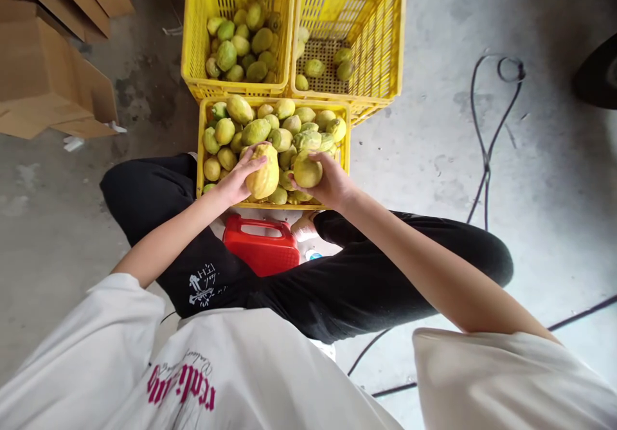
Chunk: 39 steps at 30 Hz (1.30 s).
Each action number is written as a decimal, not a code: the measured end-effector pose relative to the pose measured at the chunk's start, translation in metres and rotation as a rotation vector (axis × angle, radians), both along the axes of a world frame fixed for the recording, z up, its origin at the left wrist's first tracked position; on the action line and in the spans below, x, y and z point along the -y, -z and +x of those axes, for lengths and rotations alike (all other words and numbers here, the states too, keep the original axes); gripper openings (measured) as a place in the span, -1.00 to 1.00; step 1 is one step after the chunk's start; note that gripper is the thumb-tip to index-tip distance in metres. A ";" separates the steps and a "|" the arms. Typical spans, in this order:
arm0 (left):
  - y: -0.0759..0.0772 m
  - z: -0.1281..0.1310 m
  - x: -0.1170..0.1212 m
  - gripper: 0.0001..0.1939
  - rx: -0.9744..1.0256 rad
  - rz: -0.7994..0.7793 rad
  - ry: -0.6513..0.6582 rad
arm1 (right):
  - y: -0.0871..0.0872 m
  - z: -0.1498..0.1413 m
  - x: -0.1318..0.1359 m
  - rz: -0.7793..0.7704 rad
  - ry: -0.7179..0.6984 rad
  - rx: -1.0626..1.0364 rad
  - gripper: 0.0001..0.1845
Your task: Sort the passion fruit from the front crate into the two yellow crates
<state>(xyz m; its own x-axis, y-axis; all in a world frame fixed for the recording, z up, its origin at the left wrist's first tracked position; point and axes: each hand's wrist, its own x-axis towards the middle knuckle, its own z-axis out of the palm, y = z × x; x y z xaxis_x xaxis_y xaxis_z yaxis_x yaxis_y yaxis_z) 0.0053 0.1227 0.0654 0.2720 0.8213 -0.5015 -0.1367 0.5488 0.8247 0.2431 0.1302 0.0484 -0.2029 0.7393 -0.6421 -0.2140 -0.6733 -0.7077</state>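
My left hand is closed around a large, bumpy yellow lemon-like fruit, held over the near crate. Beside it, my right hand grips a smaller, rounder yellow-green lemon-like fruit. The two fruits are close together but apart. Below both hands, the near yellow crate is filled with similar yellow and green fruits, some smooth and some ridged. My fingers partly cover the fruits they hold.
Behind stand two taller yellow crates: the left one holds many fruits, the right one only several. A red plastic stool sits between my legs. Cardboard boxes lie at left; a black cable hangs or lies at right.
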 end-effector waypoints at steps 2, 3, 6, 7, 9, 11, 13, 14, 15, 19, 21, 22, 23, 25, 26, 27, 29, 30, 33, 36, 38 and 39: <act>-0.001 0.000 -0.001 -0.41 0.007 -0.006 0.022 | 0.000 0.001 -0.002 0.051 -0.026 -0.009 -0.44; -0.001 0.000 -0.001 -0.39 0.014 -0.014 0.028 | 0.001 0.002 -0.002 0.087 -0.050 0.011 -0.44; 0.000 0.001 -0.003 -0.39 0.024 -0.051 0.028 | 0.003 0.004 0.000 0.171 -0.114 0.112 -0.40; 0.001 0.001 -0.004 -0.40 0.031 -0.063 0.021 | 0.003 0.005 0.001 0.181 -0.122 0.131 -0.39; 0.002 0.003 -0.004 -0.43 0.045 -0.074 0.001 | 0.004 0.005 0.002 0.184 -0.114 0.141 -0.36; 0.003 0.004 -0.004 -0.45 0.054 -0.057 -0.009 | 0.005 0.005 0.002 0.182 -0.099 0.138 -0.35; 0.004 0.004 -0.003 -0.48 0.070 -0.017 -0.005 | 0.005 0.006 0.001 0.186 -0.104 0.144 -0.35; 0.004 0.004 -0.002 -0.49 0.085 0.002 -0.002 | 0.005 0.007 0.001 0.189 -0.112 0.148 -0.35; 0.004 0.003 -0.002 -0.48 0.100 0.010 0.002 | 0.005 0.007 0.000 0.192 -0.121 0.153 -0.35; 0.004 0.001 0.000 -0.33 0.114 -0.050 0.029 | 0.004 0.009 -0.003 0.228 -0.186 0.200 -0.36; 0.004 0.001 0.000 -0.30 0.085 -0.078 0.028 | 0.002 0.007 -0.003 0.240 -0.226 0.221 -0.36; 0.004 0.001 0.000 -0.31 0.071 -0.084 0.017 | 0.001 0.005 -0.001 0.229 -0.228 0.212 -0.37; 0.004 0.002 -0.001 -0.33 0.063 -0.093 -0.001 | -0.001 0.003 0.000 0.205 -0.215 0.188 -0.37; 0.003 0.005 -0.003 -0.37 0.089 -0.129 -0.044 | -0.006 -0.001 0.004 0.132 -0.155 0.107 -0.38; 0.002 0.007 -0.004 -0.38 0.124 -0.161 -0.068 | -0.008 -0.003 0.006 0.092 -0.122 0.062 -0.39; 0.001 0.008 -0.004 -0.38 0.165 -0.199 -0.091 | -0.011 -0.005 0.007 0.058 -0.095 0.022 -0.40; -0.003 0.011 -0.005 -0.40 0.233 -0.276 -0.132 | -0.014 -0.007 0.009 0.013 -0.051 -0.031 -0.42; -0.005 0.013 -0.005 -0.41 0.254 -0.304 -0.150 | -0.015 -0.008 0.009 0.000 -0.033 -0.043 -0.43; -0.010 0.015 -0.005 -0.44 0.265 -0.330 -0.199 | -0.015 -0.010 0.010 -0.028 -0.001 -0.027 -0.43; -0.011 0.016 -0.003 -0.45 0.240 -0.314 -0.234 | -0.010 -0.010 0.010 -0.063 -0.003 0.027 -0.41; -0.008 0.015 -0.004 -0.46 0.228 -0.308 -0.250 | -0.006 -0.009 0.010 -0.084 -0.003 0.078 -0.40; -0.006 0.015 -0.004 -0.46 0.225 -0.308 -0.257 | -0.005 -0.009 0.010 -0.093 -0.001 0.105 -0.39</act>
<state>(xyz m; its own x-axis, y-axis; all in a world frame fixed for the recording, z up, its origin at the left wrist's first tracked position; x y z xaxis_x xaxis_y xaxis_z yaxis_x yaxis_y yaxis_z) 0.0201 0.1266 0.0713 0.2093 0.6983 -0.6845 -0.4570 0.6887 0.5628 0.2343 0.1202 0.0530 -0.1316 0.6751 -0.7259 -0.1415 -0.7375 -0.6603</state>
